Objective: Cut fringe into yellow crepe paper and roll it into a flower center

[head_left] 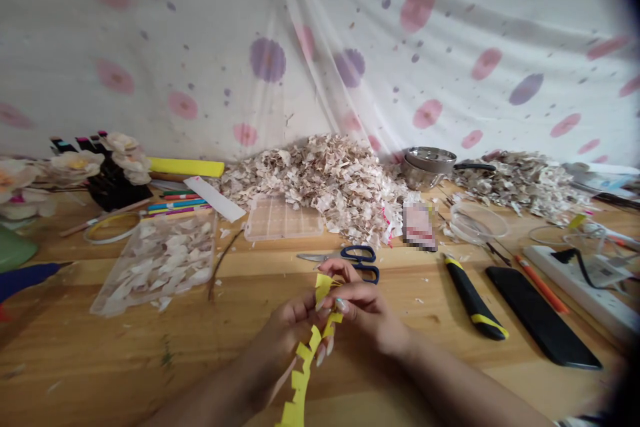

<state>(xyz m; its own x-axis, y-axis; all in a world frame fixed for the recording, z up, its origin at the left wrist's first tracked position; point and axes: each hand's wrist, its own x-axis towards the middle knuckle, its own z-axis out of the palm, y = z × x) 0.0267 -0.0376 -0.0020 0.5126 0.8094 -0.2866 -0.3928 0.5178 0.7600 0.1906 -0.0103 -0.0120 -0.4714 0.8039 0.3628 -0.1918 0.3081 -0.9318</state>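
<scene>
Both my hands meet low in the middle of the wooden table, over a yellow paper strip with a notched, fringed edge. My left hand pinches the strip from the left, and the strip's loose end trails down toward me. My right hand closes its fingers on the strip's upper end, which curls up between thumb and fingers. Black-handled scissors lie flat just beyond my hands.
A large heap of pale paper scraps fills the table's back, with a metal pot beside it. A clear bag of petals, coloured pens, paper flowers, a utility knife, a black phone and a power strip lie around.
</scene>
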